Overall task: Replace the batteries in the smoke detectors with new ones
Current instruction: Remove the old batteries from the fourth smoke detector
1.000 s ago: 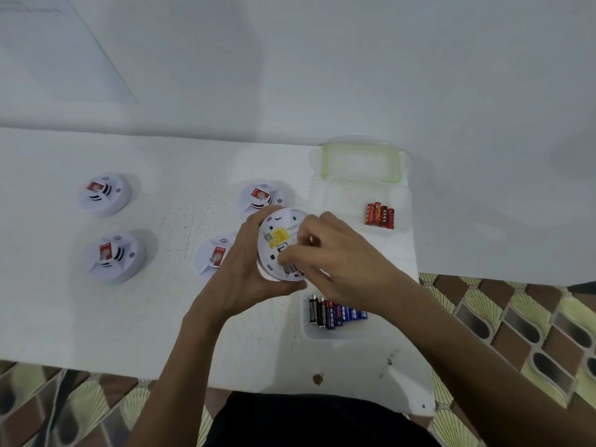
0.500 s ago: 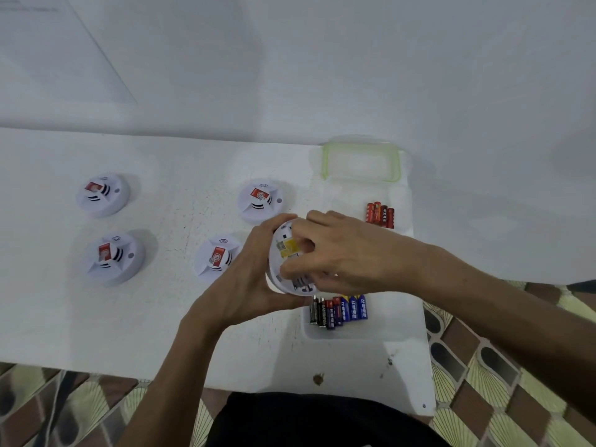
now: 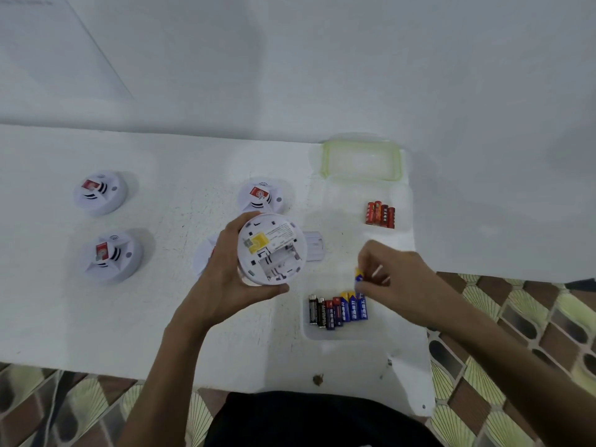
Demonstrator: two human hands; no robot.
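Observation:
My left hand (image 3: 225, 279) grips a white smoke detector (image 3: 272, 248) turned back-side up, its battery bay open and empty beside a yellow label. My right hand (image 3: 396, 279) pinches a blue and yellow battery (image 3: 359, 275) just above a row of several batteries (image 3: 338, 309), black, red and blue. The battery cover (image 3: 312, 246) lies on the table right of the detector. Several red batteries (image 3: 380, 214) lie farther back on the right.
Three more detectors stand face up: far left (image 3: 100, 191), near left (image 3: 111, 256) and behind the held one (image 3: 263, 196). A fourth (image 3: 203, 259) is mostly hidden by my left hand. A green-rimmed clear container (image 3: 361, 159) stands by the wall. The table's right edge (image 3: 422, 350) is close.
My right hand left the detector's back, moved right and down to the battery row, and now pinches a blue battery. The cover now lies on the table and the bay is exposed.

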